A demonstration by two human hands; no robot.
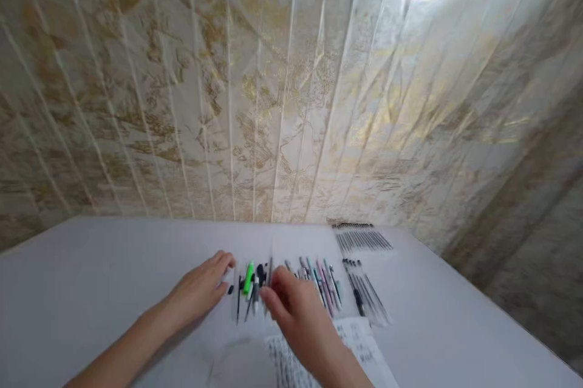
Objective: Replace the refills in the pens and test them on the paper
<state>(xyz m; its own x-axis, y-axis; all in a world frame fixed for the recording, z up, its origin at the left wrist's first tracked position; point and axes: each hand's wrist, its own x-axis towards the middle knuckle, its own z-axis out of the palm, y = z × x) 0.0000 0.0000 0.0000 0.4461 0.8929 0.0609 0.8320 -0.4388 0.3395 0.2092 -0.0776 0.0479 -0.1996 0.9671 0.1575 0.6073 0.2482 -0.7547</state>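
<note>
My left hand point(204, 285) rests on the white table, palm down, with its thumb apart from its fingers and nothing held. Just right of its fingertips lies a loose group of pens, with a bright green highlighter point(248, 277) and a small black cap-like piece point(230, 289) among them. My right hand point(298, 306) is above the pens, its thumb and fingers closed in a pinch. A thin, blurred pale pen point(270, 263) stands up at its fingertips and appears gripped. Several pastel and dark pens point(325, 285) lie side by side, right of this hand.
Further right are several black pens point(364, 291) and, at the back, a row of thin dark refill-like sticks point(364, 240). A written sheet of paper point(364, 345) lies partly under my right forearm. A patterned curtain point(255, 84) hangs behind the white table point(113, 266).
</note>
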